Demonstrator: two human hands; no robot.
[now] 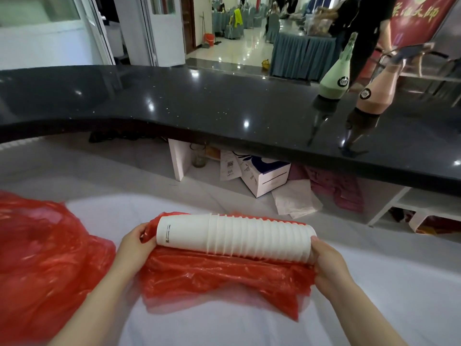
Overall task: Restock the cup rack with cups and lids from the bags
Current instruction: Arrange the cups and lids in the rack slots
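A long stack of nested white paper cups (234, 237) lies on its side across a flattened red plastic bag (219, 278) on a white-covered surface. My right hand (326, 265) grips the stack's open-rim end on the right. My left hand (134, 245) pinches the red bag's edge just beside the stack's closed bottom end. A second, crumpled red plastic bag (42, 260) bulges at the left; its contents are hidden. No cup rack is in view.
A curved black glossy counter (199, 108) runs across above. On its right stand a green bottle (336, 73) and a pink bottle (376, 91). Under the counter lie a white box (264, 176), papers and a jar. A person stands at the far right.
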